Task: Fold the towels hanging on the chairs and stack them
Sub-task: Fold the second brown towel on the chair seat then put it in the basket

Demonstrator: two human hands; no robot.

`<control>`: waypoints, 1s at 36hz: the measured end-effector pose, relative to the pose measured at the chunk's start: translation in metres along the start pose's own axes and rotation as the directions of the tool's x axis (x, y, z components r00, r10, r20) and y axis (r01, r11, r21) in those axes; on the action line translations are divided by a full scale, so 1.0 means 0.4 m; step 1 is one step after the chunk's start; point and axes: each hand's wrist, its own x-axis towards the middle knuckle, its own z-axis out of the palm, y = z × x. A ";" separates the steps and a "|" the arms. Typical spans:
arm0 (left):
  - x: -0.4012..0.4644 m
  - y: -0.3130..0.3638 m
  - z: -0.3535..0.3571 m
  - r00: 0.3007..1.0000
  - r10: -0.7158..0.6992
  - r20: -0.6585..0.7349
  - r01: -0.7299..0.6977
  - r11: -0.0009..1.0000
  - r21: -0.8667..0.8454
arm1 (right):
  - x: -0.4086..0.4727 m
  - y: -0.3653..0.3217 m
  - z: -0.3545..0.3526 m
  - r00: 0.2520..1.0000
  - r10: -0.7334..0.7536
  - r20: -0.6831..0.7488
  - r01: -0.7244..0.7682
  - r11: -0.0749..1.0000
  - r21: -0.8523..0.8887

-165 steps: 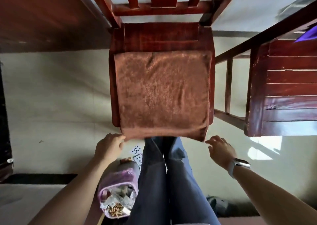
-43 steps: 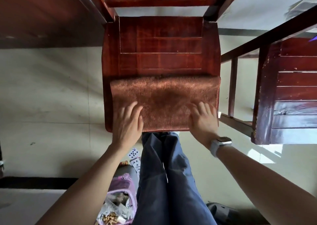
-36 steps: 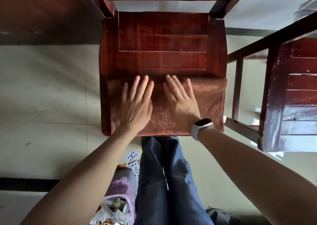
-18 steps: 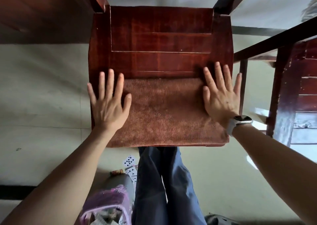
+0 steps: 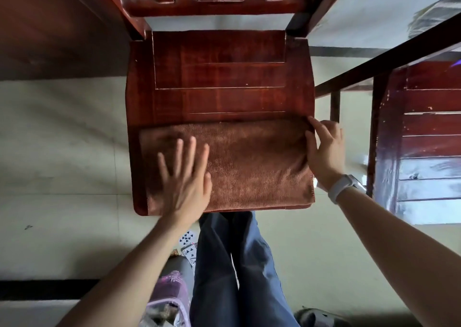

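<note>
At nine o'clock lies bare pale floor (image 5: 62,152), with a dark strip across it lower down. Toward seven o'clock, beside the person's blue trouser legs (image 5: 232,264), a purple-rimmed bin (image 5: 167,299) holds scraps, and a few playing cards (image 5: 187,244) lie on the floor just above it.

The left hand (image 5: 185,179) lies flat on the left part of the brown towel (image 5: 249,164), fingers straight and spread, pointing toward twelve o'clock. Its grip is released: the palm presses the cloth and nothing is curled around it. The hand looks slightly blurred.

The towel is folded into a wide band and covers the near half of the seat of the red wooden chair (image 5: 219,77). Its near edge runs along the seat's front edge at six o'clock, and its far edge crosses the seat about midway. The chair's back rails stand at twelve o'clock.

At three o'clock of the towel, the right hand (image 5: 324,149) sits at the cloth's right end, with the thumb and fingertips on the far right corner. Whether they pinch the cloth or only press it I cannot tell. A pale wristwatch (image 5: 343,187) sits on that wrist.

Farther toward three o'clock stands a second red chair (image 5: 424,139), apart from the first, a dark rail running above it.
</note>
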 end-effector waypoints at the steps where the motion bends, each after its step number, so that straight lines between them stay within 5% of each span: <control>1: -0.008 0.015 0.013 0.999 0.020 0.026 -0.020 1.000 0.001 | 0.009 0.005 -0.004 1.000 0.003 0.012 -0.003 1.000 0.014; 13: -0.020 0.036 0.051 0.995 -0.001 0.095 0.000 1.000 0.017 | 0.088 -0.013 -0.060 0.937 -0.224 0.269 0.280 0.941 -0.192; 18: -0.018 0.037 0.044 0.993 -0.008 0.122 0.007 1.000 0.011 | 0.074 -0.040 -0.065 0.970 -0.030 0.241 0.035 0.999 -0.016; 22: -0.017 0.038 0.034 0.990 -0.018 0.138 0.019 1.000 -0.004 | 0.057 -0.039 -0.077 0.922 0.135 0.363 -0.244 0.930 0.275; 30: -0.007 0.036 0.013 0.995 -0.034 0.096 0.053 0.978 -0.203 | 0.041 -0.067 -0.123 0.857 0.212 0.470 -0.376 0.881 0.288; 34: 0.004 0.041 -0.031 0.982 -0.189 -0.011 0.153 0.824 -0.546 | 0.031 -0.160 -0.152 0.792 0.149 0.591 -0.420 0.836 0.352; 36: 0.004 0.042 -0.067 0.941 -0.337 0.038 0.243 0.593 -0.768 | 0.016 -0.224 -0.150 0.758 0.080 0.648 -0.379 0.862 0.337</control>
